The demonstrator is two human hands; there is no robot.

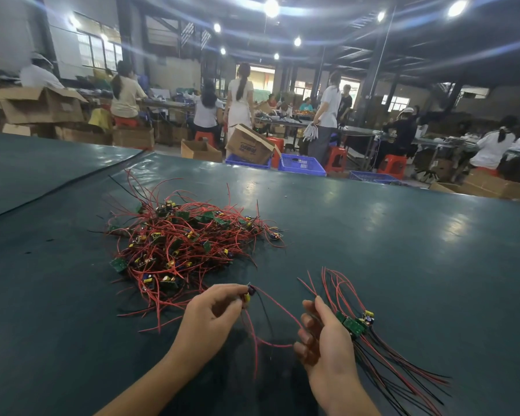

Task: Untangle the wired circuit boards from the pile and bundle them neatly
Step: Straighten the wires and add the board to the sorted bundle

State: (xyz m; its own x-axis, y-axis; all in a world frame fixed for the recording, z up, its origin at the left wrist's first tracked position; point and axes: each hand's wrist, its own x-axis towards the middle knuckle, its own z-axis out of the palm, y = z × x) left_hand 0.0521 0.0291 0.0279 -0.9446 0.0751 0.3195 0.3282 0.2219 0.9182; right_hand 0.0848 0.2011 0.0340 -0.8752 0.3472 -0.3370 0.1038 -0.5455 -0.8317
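The left hand pinched a single circuit board at its fingertips. The board's red wire looped across to the curled fingers of the right hand, which gripped a bundle of boards on its outer side. The tangled pile lay just beyond the left hand on the green table.

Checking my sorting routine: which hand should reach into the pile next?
Probably left: the left hand is beside the pile, pinching only one board; the right hand is farther off, holding the bundle.
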